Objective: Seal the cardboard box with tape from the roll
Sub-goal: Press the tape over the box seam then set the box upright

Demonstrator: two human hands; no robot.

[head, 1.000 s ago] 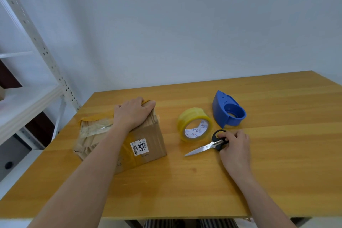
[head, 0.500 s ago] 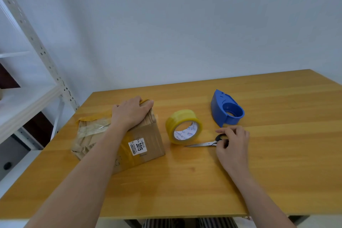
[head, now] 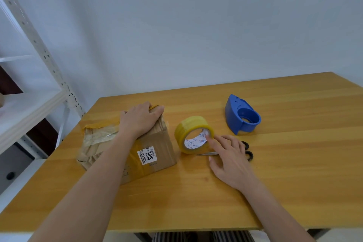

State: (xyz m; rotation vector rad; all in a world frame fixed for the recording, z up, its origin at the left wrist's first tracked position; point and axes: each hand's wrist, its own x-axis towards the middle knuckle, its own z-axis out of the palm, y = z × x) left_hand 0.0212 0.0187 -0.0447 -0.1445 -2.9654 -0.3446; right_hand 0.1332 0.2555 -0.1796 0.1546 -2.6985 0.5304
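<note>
A worn cardboard box [head: 155,150] with old yellowish tape and a white "3015" label lies on the left of the wooden table [head: 284,173]. My left hand [head: 140,119] lies flat on its top at the far end, fingers over the edge. A roll of yellow tape [head: 193,133] stands on edge just right of the box. My right hand [head: 228,155] has straight fingers, and one fingertip touches the roll's inner rim. It covers most of the scissors [head: 247,150], whose black handles show to its right.
A blue tape dispenser [head: 242,118] without a roll sits behind the scissors on the right. A white metal shelf [head: 29,104] stands off the table's left edge. The wall is close behind the table.
My right hand has let go of the scissors' handles and moved left to the tape roll. The scissors now lie on the table. My left hand has stayed on the box.
</note>
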